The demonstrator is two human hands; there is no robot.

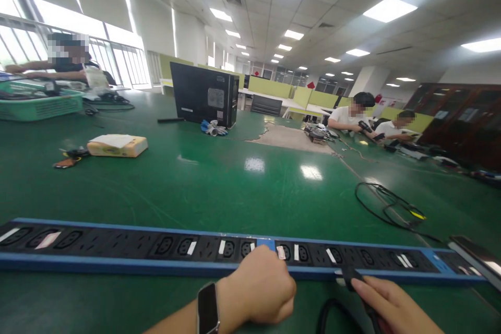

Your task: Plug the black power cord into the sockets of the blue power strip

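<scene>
A long blue power strip (188, 270) with black sockets and white and pink stickers lies across the near side of the green table. My left hand (260, 284), with a smartwatch (207, 309) on its wrist, is closed at the strip's front edge; its fingertips are hidden. Beside it, my right hand (391, 302) grips a black power plug (349, 275) with bare metal prongs at its end. The plug is at the strip's front rail, below the sockets. Its thick black cable (332, 305) loops down between my hands.
Coiled black cable (385, 201) and a dark flat device (475, 255) lie to the right. Farther off are a tissue pack (117, 145), gloves (214, 128), a black computer case (203, 94) and a green basket (43, 107). Several people sit around the table.
</scene>
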